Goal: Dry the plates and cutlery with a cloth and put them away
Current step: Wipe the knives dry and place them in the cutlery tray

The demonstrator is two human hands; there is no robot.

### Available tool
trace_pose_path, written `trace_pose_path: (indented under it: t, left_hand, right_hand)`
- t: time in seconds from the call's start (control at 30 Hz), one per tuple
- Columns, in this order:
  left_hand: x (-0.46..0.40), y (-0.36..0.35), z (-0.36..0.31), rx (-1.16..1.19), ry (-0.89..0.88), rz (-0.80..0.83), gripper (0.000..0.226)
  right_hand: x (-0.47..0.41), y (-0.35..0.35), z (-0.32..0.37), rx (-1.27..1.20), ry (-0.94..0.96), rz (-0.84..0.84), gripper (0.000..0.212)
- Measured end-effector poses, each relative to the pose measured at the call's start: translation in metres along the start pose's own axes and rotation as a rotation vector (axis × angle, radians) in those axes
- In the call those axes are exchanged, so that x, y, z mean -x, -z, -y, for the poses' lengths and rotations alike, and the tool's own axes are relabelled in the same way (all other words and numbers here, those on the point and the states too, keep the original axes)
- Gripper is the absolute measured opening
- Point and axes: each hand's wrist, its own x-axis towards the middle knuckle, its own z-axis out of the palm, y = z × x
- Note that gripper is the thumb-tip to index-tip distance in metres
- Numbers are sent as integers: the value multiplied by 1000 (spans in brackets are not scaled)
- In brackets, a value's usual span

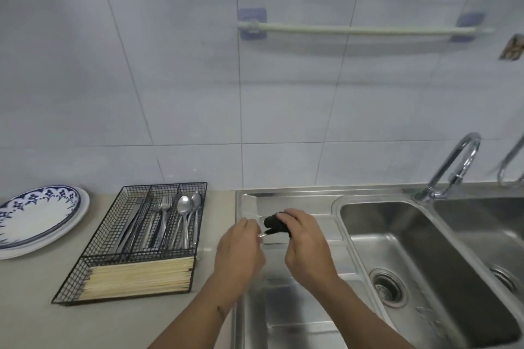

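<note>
Now both hands meet over the drainboard [297, 198].
Right hand [304, 241] grips a dark cloth [274, 224]; left hand [241, 249] pinches what looks like a utensil handle [262, 234].

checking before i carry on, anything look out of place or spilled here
Nothing stands out. The plates sit stacked on the counter, the cutlery tray holds its pieces sorted by compartment, and both hands work a dark cloth over the draining board. No spill shows.
</note>
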Motion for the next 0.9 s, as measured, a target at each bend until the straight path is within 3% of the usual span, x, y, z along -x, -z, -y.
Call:
trace_pose_path:
  t: [0.07,0.17,0.23,0.43,0.53,0.63,0.77,0.9]
  left_hand:
    - [6,20,5,-1,-27,-50,10]
    - [15,40,21,-27,-40,-88,10]
    - [22,51,31,-33,-41,-102,11]
    - [27,79,48,-12,-69,-144,11]
    - [33,86,55,-59,-78,-101,15]
    - [32,92,62,-19,-28,-59,27]
    - [20,97,61,75,11,19,33]
    - [9,97,48,230,51,31,23]
  right_hand:
    - [2,-10,6,120,133,44,57]
    - [2,-12,14,184,57,22,65]
    - [2,-15,28,171,24,9,64]
    - [-5,-19,59,81,187,79,59]
    - [-10,-7,47,51,-56,77,54]
    - [-17,3,41,0,-207,-69,63]
    - [-25,8,70,17,-67,-247,56]
    - [-18,-12,86,166,171,-141,65]
